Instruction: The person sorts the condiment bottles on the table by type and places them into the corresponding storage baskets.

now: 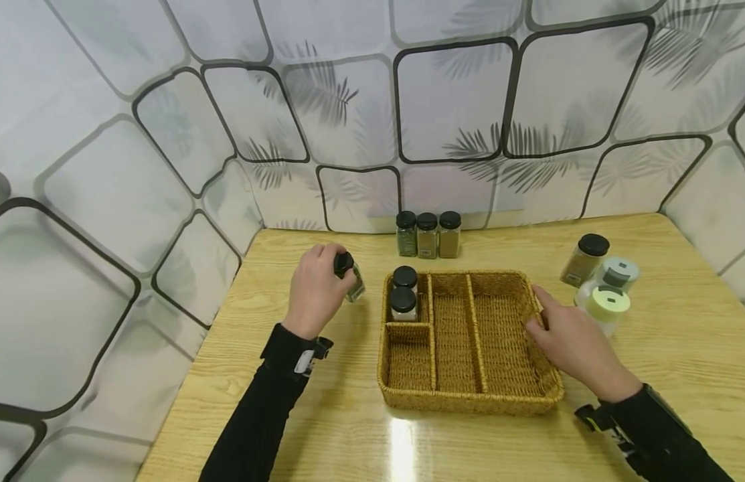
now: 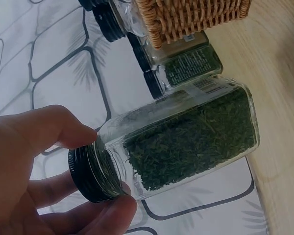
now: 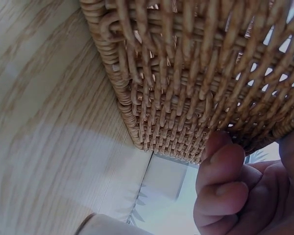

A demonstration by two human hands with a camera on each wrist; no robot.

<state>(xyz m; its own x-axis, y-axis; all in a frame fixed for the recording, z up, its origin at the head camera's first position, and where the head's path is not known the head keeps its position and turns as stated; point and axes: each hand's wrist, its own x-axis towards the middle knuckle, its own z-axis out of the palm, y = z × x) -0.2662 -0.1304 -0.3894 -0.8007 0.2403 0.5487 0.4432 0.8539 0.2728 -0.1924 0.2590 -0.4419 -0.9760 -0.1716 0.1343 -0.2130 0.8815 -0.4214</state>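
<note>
My left hand (image 1: 316,288) pinches the black lid of a clear glass spice jar (image 1: 355,288), left of the wicker basket (image 1: 468,399). Dried green herbs fill most of this jar (image 2: 191,142) in the left wrist view, and it leans at a tilt. Whether its base touches the table I cannot tell. On the basket's right wall, my right hand (image 1: 573,341) grips the rim; curled fingers (image 3: 223,169) lie against the outer weave in the right wrist view. Two black-lidded jars (image 1: 404,304) stand in the basket's back left compartment.
Three black-lidded spice jars (image 1: 427,241) stand in a row by the wall behind the basket. Right of it are another black-lidded jar (image 1: 580,262), a container with a pale lid (image 1: 622,269) and one with a yellow-green lid (image 1: 610,304). Patterned cloth (image 1: 348,100) borders the wooden table (image 1: 342,428).
</note>
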